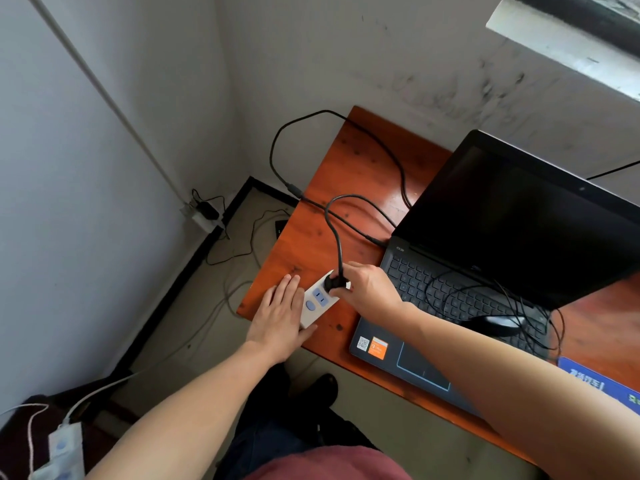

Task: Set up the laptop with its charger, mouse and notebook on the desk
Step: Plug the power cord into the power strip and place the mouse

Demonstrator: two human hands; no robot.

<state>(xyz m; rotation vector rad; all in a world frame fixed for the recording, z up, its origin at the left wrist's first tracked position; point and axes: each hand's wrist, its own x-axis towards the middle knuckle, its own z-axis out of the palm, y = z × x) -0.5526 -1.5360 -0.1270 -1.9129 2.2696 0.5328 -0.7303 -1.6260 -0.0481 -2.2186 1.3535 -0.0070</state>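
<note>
An open black laptop [512, 237] stands on the orange wooden desk [304, 244]. A white power strip [317, 303] lies near the desk's left front corner. My left hand [280, 313] lies flat along the strip's left side, holding it steady. My right hand [367, 289] grips the charger's black plug [335, 281], which sits at the strip's far socket. The charger cable [337, 237] loops up and back across the desk toward the laptop's left side. A black mouse [498, 323] with its thin cord rests on the laptop's keyboard. A blue notebook [599, 382] shows at the right edge.
The desk stands in a room corner against grey walls. On the floor to the left lie cables and a wall socket with an adapter [206, 213]. Another white power strip [65, 448] lies at the bottom left. My legs and a dark shoe [322, 386] are below the desk edge.
</note>
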